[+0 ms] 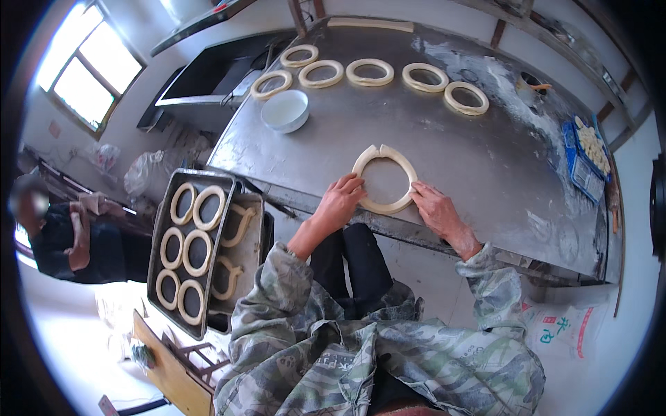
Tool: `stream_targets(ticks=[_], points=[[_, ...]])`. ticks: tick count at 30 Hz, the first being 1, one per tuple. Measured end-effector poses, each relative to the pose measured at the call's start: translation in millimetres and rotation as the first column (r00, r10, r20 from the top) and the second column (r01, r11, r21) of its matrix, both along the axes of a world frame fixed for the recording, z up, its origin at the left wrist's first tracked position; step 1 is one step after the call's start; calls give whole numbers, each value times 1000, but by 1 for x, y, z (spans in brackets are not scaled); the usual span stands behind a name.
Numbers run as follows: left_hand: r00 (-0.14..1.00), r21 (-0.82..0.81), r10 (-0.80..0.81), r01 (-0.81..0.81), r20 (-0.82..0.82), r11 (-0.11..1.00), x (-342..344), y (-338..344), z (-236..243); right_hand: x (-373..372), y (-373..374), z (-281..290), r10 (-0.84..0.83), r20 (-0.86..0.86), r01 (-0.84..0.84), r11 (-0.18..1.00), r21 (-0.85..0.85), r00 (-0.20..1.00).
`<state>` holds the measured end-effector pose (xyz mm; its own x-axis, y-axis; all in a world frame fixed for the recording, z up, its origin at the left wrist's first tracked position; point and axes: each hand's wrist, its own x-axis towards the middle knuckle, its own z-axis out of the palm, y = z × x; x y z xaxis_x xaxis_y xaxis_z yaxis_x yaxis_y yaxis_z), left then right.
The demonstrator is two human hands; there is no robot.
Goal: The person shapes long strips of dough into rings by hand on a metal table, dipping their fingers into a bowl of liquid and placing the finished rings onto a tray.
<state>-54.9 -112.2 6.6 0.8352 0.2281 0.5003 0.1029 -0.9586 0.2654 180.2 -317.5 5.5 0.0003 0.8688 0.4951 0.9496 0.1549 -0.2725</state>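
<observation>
A pale dough ring (397, 159) lies near the front edge of the metal worktable. At its far side two ends of the dough meet, with a small notch between them. My left hand (339, 204) holds the ring's near left side, fingers closed on the dough. On the opposite side my right hand (440, 213) grips it with fingers bent over the strand. Further back, several finished-looking rings such as this dough ring (370, 72) lie in a curved row. A pale bowl (285, 111) stands at the left, beside those rings.
Left of me, a dark baking tray (202, 274) of dough rings rests over another tray (258, 229) with curved dough pieces. A blue scale (586, 179) with dough bits sits at the right. A long dough strip (370, 25) lies far back. Another person (76, 239) stands at left.
</observation>
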Motion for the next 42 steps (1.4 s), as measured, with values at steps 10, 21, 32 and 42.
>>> stream_targets(ticks=[10, 21, 32, 42], points=[[931, -314, 271, -340, -244, 886, 95, 74, 2, 6, 128, -5, -316, -285, 338, 941, 27, 905], [958, -390, 240, -282, -154, 876, 106, 66, -12, -16, 141, -19, -238, -344, 301, 943, 142, 908], [981, -369, 160, -109, 109, 923, 109, 62, -28, -24, 145, -18, -266, -323, 320, 939, 126, 908], [995, -309, 95, -87, 12, 947, 109, 54, -15, -21, 142, -26, -244, -410, 334, 928, 164, 879]])
